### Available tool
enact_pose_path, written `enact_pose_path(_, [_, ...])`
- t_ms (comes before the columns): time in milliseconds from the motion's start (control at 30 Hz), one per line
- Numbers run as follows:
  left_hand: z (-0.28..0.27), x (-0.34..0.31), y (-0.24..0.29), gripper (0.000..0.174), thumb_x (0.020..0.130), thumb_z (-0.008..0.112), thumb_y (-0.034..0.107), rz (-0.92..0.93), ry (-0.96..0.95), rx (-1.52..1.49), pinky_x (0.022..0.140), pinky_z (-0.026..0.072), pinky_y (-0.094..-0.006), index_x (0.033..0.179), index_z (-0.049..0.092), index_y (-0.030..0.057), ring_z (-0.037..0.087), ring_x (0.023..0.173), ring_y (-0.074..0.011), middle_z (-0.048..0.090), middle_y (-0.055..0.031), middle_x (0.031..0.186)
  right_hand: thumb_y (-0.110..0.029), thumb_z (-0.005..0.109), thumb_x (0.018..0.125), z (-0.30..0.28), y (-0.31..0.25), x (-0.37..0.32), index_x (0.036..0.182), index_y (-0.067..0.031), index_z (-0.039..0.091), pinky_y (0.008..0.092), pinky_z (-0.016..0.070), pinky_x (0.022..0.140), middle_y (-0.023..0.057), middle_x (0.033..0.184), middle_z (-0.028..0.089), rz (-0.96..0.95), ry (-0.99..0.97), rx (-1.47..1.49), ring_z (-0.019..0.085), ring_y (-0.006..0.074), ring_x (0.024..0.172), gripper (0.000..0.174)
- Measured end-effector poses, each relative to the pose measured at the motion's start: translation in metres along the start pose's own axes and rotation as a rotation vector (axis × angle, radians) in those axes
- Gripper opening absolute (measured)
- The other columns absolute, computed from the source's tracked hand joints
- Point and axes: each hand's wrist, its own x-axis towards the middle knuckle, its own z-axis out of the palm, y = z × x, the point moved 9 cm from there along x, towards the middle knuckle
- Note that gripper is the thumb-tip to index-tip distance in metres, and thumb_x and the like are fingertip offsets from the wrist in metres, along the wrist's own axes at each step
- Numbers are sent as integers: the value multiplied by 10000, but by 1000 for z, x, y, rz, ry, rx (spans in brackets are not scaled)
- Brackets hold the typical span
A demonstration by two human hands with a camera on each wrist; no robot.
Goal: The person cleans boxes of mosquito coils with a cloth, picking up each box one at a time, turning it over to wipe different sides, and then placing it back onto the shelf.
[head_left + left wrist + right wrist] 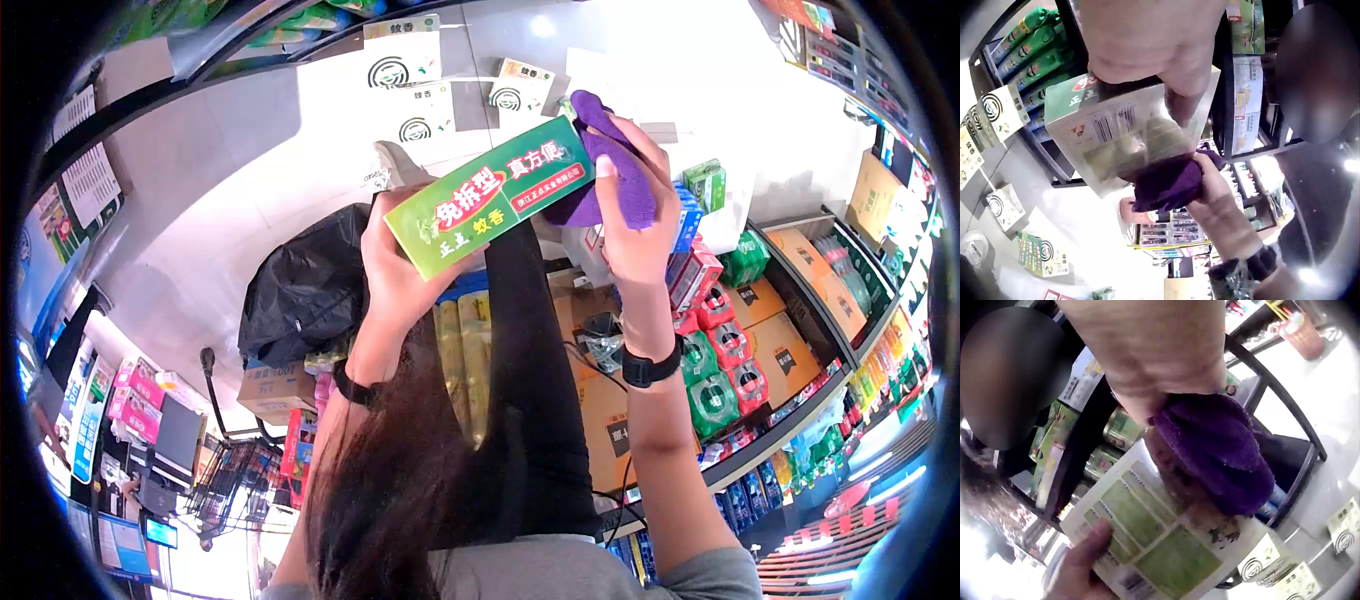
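Smooth, pale floor (pixel 200 170) carried square-edged white cartons (pixel 432 110) printed with black coils, beyond a crinkled black bag (pixel 305 285). Held up before the person's dark-clad legs (pixel 530 370) was a long, flat-sided box (pixel 480 205), glossy yellow-green deepening to dark green, lettered in white and red; the left hand (pixel 395 270) gripped one end, while the right hand (pixel 643 230) clutched a fuzzy purple cloth (pixel 632 185) against the other.
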Motion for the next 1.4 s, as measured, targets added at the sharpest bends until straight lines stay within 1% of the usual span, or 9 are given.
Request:
enact_pose_path(67, [0, -7, -45, 514, 587, 800, 82, -309, 52, -291, 758, 457, -258, 1002, 513, -15, 574, 831, -113, 605, -78, 939, -94, 598, 777, 1, 2, -5, 940, 18, 648, 326, 413, 852, 90, 1149, 557, 51, 11, 102, 485, 235, 1027, 204])
enact_pose_path(433, [10, 12, 10, 489, 620, 777, 87, 77, -53, 222, 756, 457, -259, 1009, 499, -15, 562, 855, -120, 586, -89, 954, -204, 605, 769, 59, -51, -23, 1096, -41, 576, 459, 357, 939, 176, 1199, 509, -352, -194, -226, 484, 367, 1100, 367])
enact_pose_path(667, [1, 21, -3, 353, 617, 702, 92, 32, 51, 159, 619, 457, -354, 901, 514, -4, 575, 689, -315, 576, -160, 755, -165, 581, 755, 83, -73, -38, 1080, -53, 598, 460, 346, 952, 148, 1212, 518, -356, -287, -83, 477, 335, 1138, 344])
enact_pose_path(800, [7, 18, -2, 457, 606, 770, 65, -22, -75, 388, 680, 490, -253, 983, 523, -9, 598, 769, -110, 627, -89, 850, -196, 598, 776, 71, -27, -16, 1059, -76, 617, 441, 353, 947, 126, 1135, 577, -224, -199, -42, 494, 305, 1126, 307])
enact_pose_path(1000, [8, 20, 5, 406, 650, 733, 80, 48, -42, 446, 688, 487, -265, 991, 525, 4, 607, 781, -136, 625, -78, 846, -163, 577, 782, 80, -42, -29, 1057, -55, 611, 498, 298, 976, 145, 1224, 513, -196, -275, 67, 449, 361, 1158, 298])
enact_pose_path(1033, [4, 21, 1, 395, 570, 727, 56, -12, 11, 322, 613, 446, -342, 916, 540, 25, 560, 722, -297, 571, -128, 773, -160, 588, 763, 84, -55, -34, 1053, -49, 604, 499, 305, 970, 122, 1235, 507, -275, -302, 26, 442, 352, 1168, 312])
enact_pose_path(1233, [3, 28, 7, 427, 570, 764, 128, -52, -34, 240, 628, 473, -317, 923, 546, 26, 606, 702, -246, 612, -110, 757, -210, 623, 757, 80, -16, -12, 1110, -113, 592, 463, 194, 1034, 66, 1210, 537, -184, -377, 3, 434, 261, 1188, 368])
enact_pose_path(1300, [3, 32, -1, 461, 592, 775, 122, -115, -119, 325, 656, 475, -248, 974, 541, 14, 590, 728, -116, 607, -81, 796, -309, 695, 714, 77, -7, -3, 1163, -94, 542, 393, 335, 962, 126, 1180, 524, -174, -475, 44, 445, 314, 1144, 520])
enact_pose_path(1400, [18, 35, 20, 446, 544, 779, 181, 64, -241, 472, 599, 476, -334, 906, 552, 54, 599, 672, -263, 598, -110, 741, -307, 733, 676, 76, -22, -7, 1209, -93, 482, 376, 391, 898, 142, 1125, 527, -319, -590, 5, 468, 322, 1085, 626])
